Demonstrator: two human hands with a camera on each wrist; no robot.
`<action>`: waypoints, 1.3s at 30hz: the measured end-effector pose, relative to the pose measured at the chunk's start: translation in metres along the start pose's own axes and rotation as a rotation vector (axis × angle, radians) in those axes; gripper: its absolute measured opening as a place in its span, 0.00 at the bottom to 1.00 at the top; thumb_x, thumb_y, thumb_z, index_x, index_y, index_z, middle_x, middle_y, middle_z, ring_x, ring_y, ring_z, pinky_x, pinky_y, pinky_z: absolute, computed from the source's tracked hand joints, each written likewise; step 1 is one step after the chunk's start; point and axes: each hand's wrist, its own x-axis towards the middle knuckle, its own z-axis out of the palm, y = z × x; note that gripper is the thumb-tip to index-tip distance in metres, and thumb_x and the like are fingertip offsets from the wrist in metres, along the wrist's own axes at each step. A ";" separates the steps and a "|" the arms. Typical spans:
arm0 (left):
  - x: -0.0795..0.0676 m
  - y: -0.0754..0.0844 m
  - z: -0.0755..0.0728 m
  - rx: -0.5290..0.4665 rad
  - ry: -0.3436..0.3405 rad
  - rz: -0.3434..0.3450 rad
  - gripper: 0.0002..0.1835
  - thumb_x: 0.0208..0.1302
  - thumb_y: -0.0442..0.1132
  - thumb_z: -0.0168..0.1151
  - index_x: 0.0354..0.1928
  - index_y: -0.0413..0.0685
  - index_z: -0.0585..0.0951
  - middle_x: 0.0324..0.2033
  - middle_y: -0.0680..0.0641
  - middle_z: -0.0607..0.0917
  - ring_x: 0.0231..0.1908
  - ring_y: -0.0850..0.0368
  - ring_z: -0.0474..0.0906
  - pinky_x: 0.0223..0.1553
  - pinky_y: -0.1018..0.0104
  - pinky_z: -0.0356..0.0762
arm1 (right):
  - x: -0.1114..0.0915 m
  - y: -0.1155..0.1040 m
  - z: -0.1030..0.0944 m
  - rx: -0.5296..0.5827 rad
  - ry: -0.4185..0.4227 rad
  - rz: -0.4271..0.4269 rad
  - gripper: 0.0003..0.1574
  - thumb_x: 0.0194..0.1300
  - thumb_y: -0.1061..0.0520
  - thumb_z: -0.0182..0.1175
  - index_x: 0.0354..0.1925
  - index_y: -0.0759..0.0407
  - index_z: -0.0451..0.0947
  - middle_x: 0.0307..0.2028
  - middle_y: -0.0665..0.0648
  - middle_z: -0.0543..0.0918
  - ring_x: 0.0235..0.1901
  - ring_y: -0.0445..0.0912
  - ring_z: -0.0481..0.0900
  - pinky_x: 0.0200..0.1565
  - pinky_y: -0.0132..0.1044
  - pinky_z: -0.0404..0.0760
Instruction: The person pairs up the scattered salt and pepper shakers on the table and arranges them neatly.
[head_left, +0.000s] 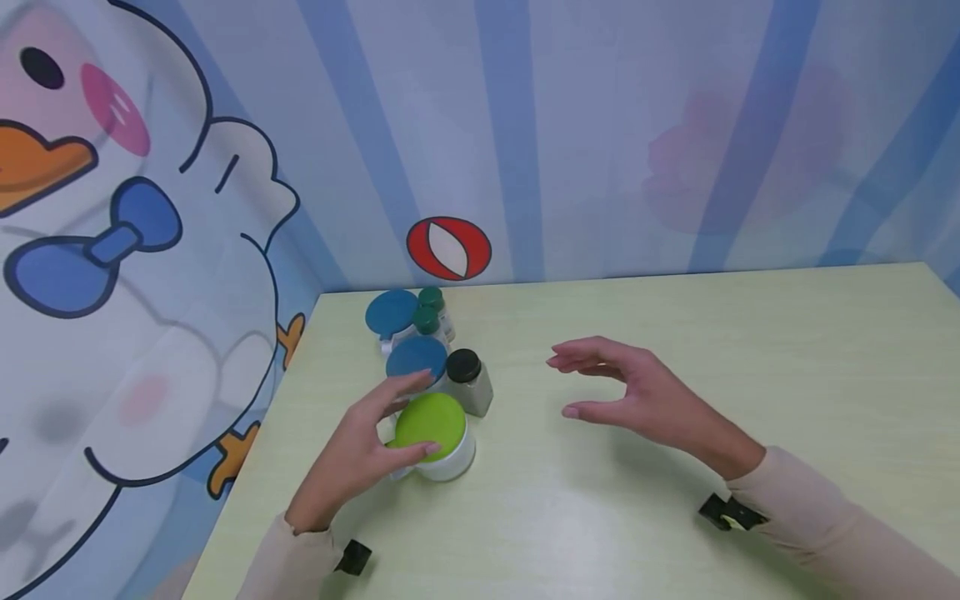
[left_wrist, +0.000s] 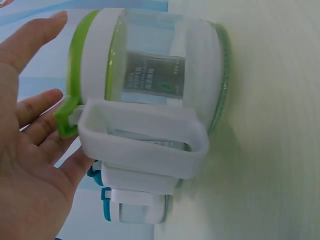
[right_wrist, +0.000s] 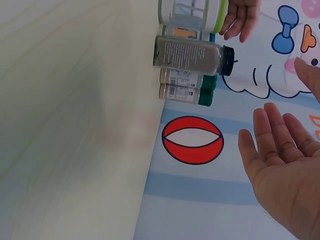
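A clear jar with a lime-green lid (head_left: pixel 431 421) and a white handle (left_wrist: pixel 145 137) stands on the table. My left hand (head_left: pixel 369 443) spreads around its lid, thumb on the near side and fingers on the far side. In the left wrist view, the fingers (left_wrist: pixel 42 112) look relaxed beside the lid, not curled round it; whether they touch it I cannot tell. My right hand (head_left: pixel 637 392) hovers over the table to the right, holding nothing, with its thumb apart from the fingers. Just behind the green-lidded jar stands a black-capped pepper bottle (right_wrist: pixel 187 54).
Two blue-lidded containers, one nearer (head_left: pixel 416 358) and one farther (head_left: pixel 392 312), stand behind the green-lidded jar. Two small green-capped bottles (head_left: pixel 426 321) are beside them. A cartoon-printed wall (head_left: pixel 585 150) borders the table (head_left: pixel 750 333) at the back and left.
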 end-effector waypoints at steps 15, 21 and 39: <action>-0.001 -0.002 0.012 -0.018 -0.013 -0.064 0.49 0.51 0.51 0.81 0.74 0.58 0.66 0.70 0.55 0.72 0.68 0.51 0.68 0.64 0.42 0.74 | 0.032 0.003 0.022 -0.007 -0.026 0.032 0.40 0.58 0.49 0.76 0.66 0.44 0.73 0.60 0.48 0.81 0.61 0.42 0.77 0.65 0.46 0.75; -0.003 -0.001 0.018 -0.001 -0.026 -0.110 0.51 0.49 0.52 0.82 0.74 0.57 0.64 0.69 0.54 0.71 0.66 0.51 0.68 0.63 0.45 0.76 | 0.043 0.009 0.037 0.020 -0.034 0.034 0.40 0.58 0.49 0.77 0.66 0.47 0.73 0.60 0.48 0.80 0.61 0.47 0.78 0.65 0.52 0.75; -0.006 -0.004 0.026 -0.070 -0.063 -0.229 0.57 0.45 0.53 0.84 0.76 0.63 0.60 0.67 0.55 0.70 0.63 0.51 0.69 0.63 0.47 0.73 | 0.078 0.019 0.070 0.116 -0.059 0.092 0.40 0.60 0.57 0.75 0.68 0.53 0.71 0.64 0.51 0.77 0.66 0.55 0.73 0.67 0.55 0.72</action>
